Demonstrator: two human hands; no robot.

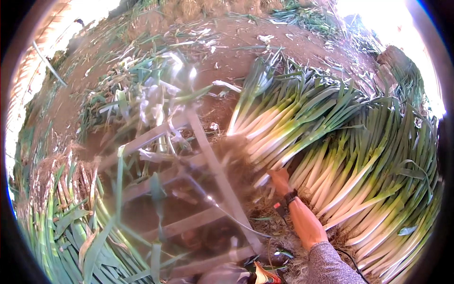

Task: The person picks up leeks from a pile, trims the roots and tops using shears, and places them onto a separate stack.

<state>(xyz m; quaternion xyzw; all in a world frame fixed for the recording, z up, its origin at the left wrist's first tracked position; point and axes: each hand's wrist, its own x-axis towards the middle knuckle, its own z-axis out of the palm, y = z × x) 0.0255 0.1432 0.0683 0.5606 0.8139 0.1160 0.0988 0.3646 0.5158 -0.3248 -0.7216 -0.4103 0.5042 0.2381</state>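
Note:
My right hand (280,181) reaches in from the lower right, a dark band round its wrist. Its fingers are closed round the white lower stem of a leek (302,144) at the near left edge of a pile. A pale stem end (261,180) shows just left of the fingers. Around it lie many trimmed leeks (283,111), white ends toward me and green leaves pointing away. A second heap of leeks (359,180) spreads along the right, close beside my forearm. My left hand is not in view.
A blurred slatted frame (215,165) stands at the centre, a thin hose-like line (236,221) crossing it. Untrimmed leeks with brown roots (71,203) fill the lower left. Stripped leaves (127,99) litter the brown soil (236,35). A dark cord (352,260) runs by my sleeve.

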